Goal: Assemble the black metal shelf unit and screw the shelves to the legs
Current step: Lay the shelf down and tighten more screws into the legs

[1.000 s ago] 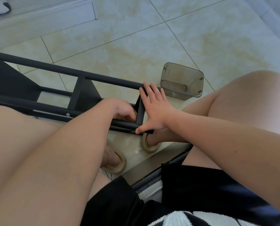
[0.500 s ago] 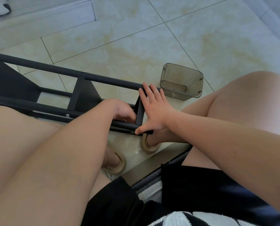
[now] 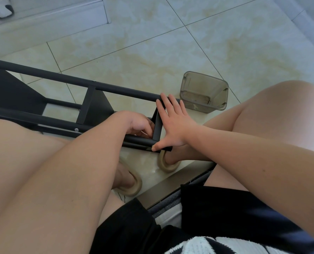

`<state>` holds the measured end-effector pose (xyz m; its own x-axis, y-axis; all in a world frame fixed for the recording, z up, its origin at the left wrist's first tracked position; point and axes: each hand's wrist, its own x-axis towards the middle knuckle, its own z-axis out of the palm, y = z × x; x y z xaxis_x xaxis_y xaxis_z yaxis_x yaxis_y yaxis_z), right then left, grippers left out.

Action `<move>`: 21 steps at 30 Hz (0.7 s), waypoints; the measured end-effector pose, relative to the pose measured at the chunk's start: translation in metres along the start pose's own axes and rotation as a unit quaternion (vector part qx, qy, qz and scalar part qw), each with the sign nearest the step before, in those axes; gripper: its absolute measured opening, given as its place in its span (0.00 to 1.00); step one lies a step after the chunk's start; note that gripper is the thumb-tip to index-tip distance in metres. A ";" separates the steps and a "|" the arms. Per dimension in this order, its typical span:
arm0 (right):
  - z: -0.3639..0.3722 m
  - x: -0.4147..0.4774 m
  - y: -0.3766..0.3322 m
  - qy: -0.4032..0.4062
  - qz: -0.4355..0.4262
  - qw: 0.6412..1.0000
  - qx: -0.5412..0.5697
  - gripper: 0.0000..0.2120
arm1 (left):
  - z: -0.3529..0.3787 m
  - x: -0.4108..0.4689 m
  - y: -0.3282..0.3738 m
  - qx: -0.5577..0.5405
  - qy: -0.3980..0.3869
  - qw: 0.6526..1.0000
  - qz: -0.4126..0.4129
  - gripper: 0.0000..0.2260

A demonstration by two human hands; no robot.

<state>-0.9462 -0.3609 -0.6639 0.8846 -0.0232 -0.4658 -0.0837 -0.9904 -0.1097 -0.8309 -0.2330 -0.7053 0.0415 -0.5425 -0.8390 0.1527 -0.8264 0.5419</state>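
The black metal shelf unit (image 3: 64, 79) lies on its side on the tiled floor, its legs running from the left edge toward the middle. A silver screw head (image 3: 76, 129) shows on the near leg. My right hand (image 3: 172, 123) lies flat with straight fingers against the end shelf (image 3: 158, 125), fingertips on the far leg and thumb on the near leg. My left hand (image 3: 136, 123) reaches inside the frame just left of that shelf with its fingers curled; what they hold is hidden.
A smoky clear plastic box (image 3: 203, 92) stands on the floor just right of the shelf's end. My bare knees flank the work, and my feet in beige slippers (image 3: 168, 165) rest under the frame. A raised step runs along the top left.
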 end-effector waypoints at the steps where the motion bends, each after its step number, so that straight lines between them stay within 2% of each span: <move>1: 0.000 0.000 0.000 0.000 0.000 1.000 0.000 0.72 | 0.000 -0.001 0.000 -0.012 0.001 1.000 0.000 0.10; 3: -0.001 0.000 0.000 -0.001 0.000 1.000 0.001 0.72 | -0.002 -0.001 0.000 -0.020 0.005 1.000 -0.008 0.10; 6: 0.000 0.000 0.000 -0.004 -0.002 1.000 -0.001 0.71 | -0.001 -0.002 0.000 0.023 0.013 0.999 -0.033 0.09; 10: 0.000 0.000 0.000 -0.002 -0.002 1.000 0.000 0.71 | 0.001 -0.004 0.002 0.051 0.001 0.998 -0.043 0.04; 21: 0.001 0.001 0.001 0.004 -0.002 1.000 0.001 0.72 | -0.002 0.005 -0.005 -0.013 -0.016 1.000 -0.016 0.11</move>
<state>-0.9458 -0.3614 -0.6653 0.8882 -0.0196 -0.4590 -0.0809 -0.9901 -0.1144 -0.8290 -0.2313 -0.7123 0.0054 -0.5211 -0.8535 0.1784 -0.8393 0.5136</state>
